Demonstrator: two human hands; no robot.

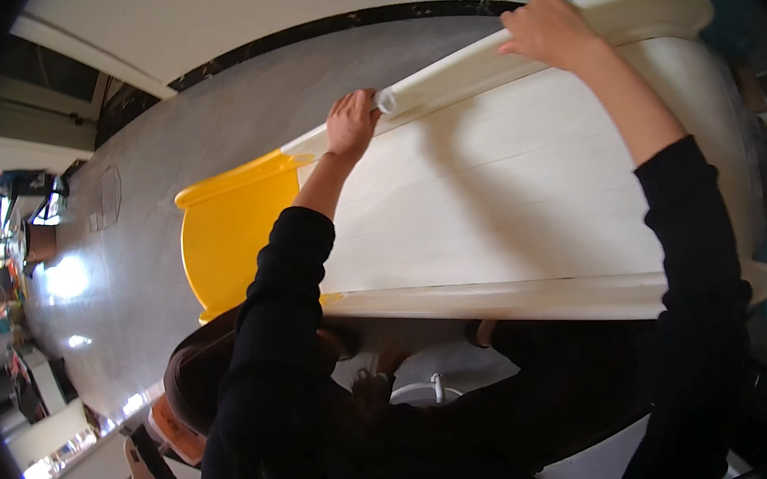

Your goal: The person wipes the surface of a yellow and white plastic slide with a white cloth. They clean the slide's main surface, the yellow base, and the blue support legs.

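A white plastic slide chute [502,182] with raised side walls lies across in front of me, at knee height. Its left end joins a yellow plastic end piece [238,224]. My left hand [353,124] is at the far side wall and holds a small clear ring, seemingly a tape roll [385,101], against the rim. Farther right, my right hand [549,32] curls over the same far rim [458,65], thumb on the inner side. Whether a strip of tape runs between the hands is too faint to tell.
Beyond the slide lies grey floor [155,145], bounded by a pale wall with a dark skirting [272,35]. A white round rim [434,392] shows between my legs. At lower left stands an orange object [175,431]; a brown pot-like container [41,242] is farther off.
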